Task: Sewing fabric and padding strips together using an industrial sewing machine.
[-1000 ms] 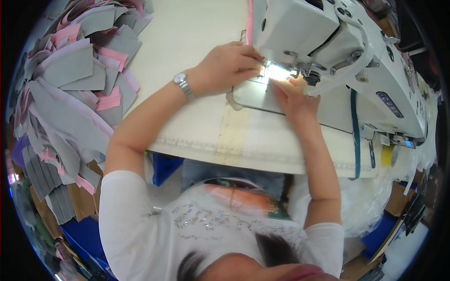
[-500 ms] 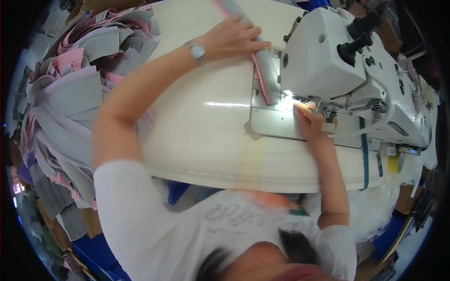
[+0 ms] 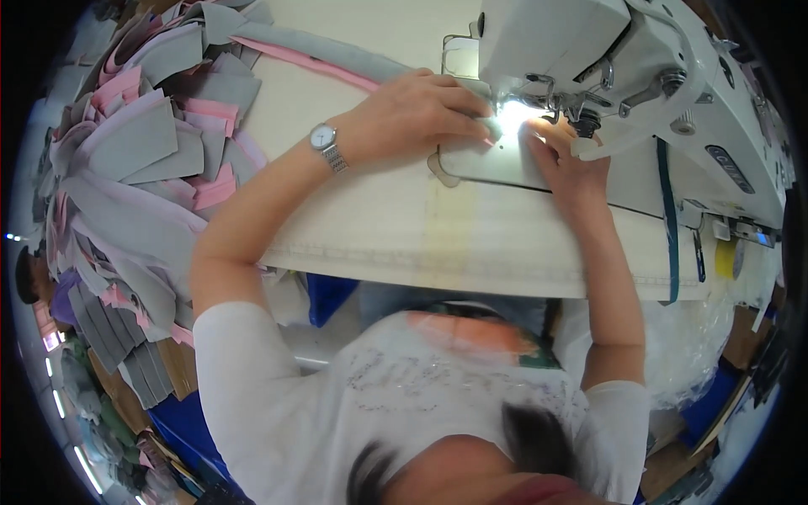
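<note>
My left hand [image 3: 438,114], a silver watch on its wrist, has its fingers curled onto a long grey and pink fabric strip [image 3: 328,59] beside the white sewing machine's [image 3: 551,42] needle area. The strip runs from under those fingers back leftward to the pile of cut pieces. My right hand [image 3: 568,168] is closed at the right of the lit presser foot, fingertips under the machine's metal parts. Glare hides whatever they hold. Between the hands shows the metal throat plate [image 3: 492,168].
Layered grey and pink pieces [image 3: 143,143] heap along the left of the white table [image 3: 379,236]. A teal band [image 3: 665,210] and yellow tape roll [image 3: 725,261] are at the right, above bagged plastic [image 3: 690,353]. A blue bin [image 3: 328,295] sits below. Another person's head [image 3: 32,273] shows at far left.
Since half a second ago, my left hand has moved down toward the needle area, and the strip's far part has swung leftward onto the pile's edge. The camera view has shifted too.
</note>
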`<state>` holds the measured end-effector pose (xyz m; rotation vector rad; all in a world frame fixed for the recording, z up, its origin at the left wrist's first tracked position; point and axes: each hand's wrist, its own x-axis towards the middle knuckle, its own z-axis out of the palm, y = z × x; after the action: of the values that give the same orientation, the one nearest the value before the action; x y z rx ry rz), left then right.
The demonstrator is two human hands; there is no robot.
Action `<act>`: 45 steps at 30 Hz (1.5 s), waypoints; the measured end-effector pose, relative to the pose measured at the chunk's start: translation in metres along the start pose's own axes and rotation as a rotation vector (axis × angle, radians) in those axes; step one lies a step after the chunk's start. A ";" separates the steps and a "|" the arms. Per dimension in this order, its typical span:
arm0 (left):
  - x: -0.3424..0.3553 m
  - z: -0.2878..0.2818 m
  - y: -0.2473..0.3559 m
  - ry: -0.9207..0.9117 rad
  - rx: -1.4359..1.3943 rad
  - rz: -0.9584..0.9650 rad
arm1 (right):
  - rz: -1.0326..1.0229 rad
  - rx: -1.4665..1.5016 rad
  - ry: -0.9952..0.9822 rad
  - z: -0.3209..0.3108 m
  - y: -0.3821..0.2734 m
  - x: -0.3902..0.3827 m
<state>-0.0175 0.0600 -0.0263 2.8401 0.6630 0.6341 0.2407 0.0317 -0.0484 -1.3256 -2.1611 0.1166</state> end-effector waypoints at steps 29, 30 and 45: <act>0.014 0.002 -0.017 0.061 0.069 0.100 | -0.043 -0.047 -0.039 -0.001 -0.002 0.000; 0.015 0.006 -0.013 0.070 0.067 0.080 | 0.002 -0.013 -0.053 -0.003 -0.001 -0.001; 0.000 0.008 0.020 0.096 0.017 -0.081 | -0.309 -0.142 -0.105 -0.005 -0.018 -0.010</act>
<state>-0.0057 0.0417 -0.0287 2.7961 0.7979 0.7592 0.2327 0.0132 -0.0419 -1.0630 -2.4740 -0.0933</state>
